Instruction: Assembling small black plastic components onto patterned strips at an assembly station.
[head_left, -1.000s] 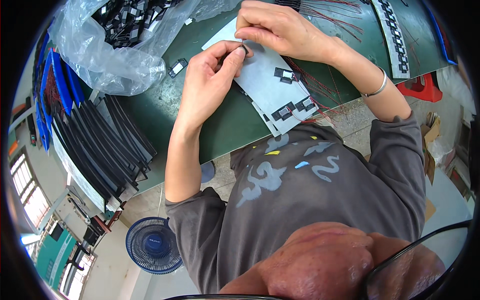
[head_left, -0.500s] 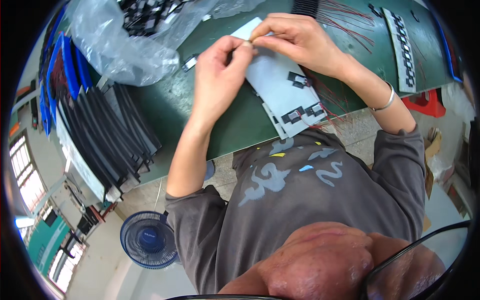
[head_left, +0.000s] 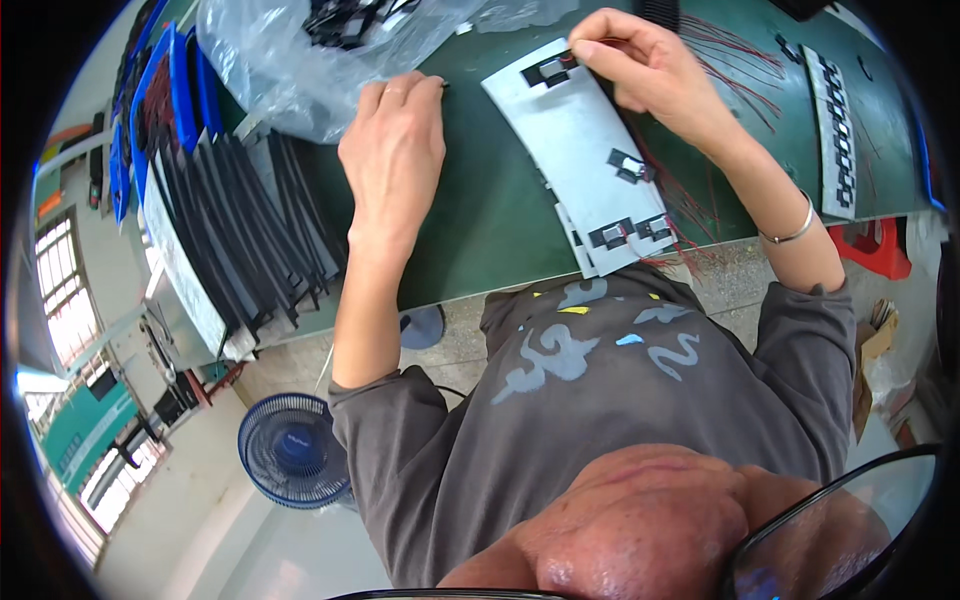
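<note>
My right hand [head_left: 655, 75] pinches the right end of a small black tab with a silver centre [head_left: 548, 70], which lies at the far end of a pale flat board [head_left: 575, 130]. More such tabs sit nearer me on the board: one tab [head_left: 631, 166] by its right edge, another tab [head_left: 612, 234] and a third tab [head_left: 655, 229] at its near end. Thin red wires [head_left: 690, 205] trail off the board's right side. My left hand [head_left: 393, 150] is over the green table left of the board, fingers bent together. A tiny dark bit shows at its fingertip, too small to name.
A clear plastic bag [head_left: 270, 75] with black pieces [head_left: 355, 20] lies at the far left. Nearer are a stack of black strips [head_left: 245, 220] and blue bins [head_left: 180, 90]. At right lie bundled red wires [head_left: 735, 55] and a white strip with black tabs [head_left: 838, 135]. A blue fan [head_left: 295, 450] stands below.
My hands, together over the board's far end before, are now apart. The left has moved left toward the bag; the right stays at the far end, where a black tab now shows.
</note>
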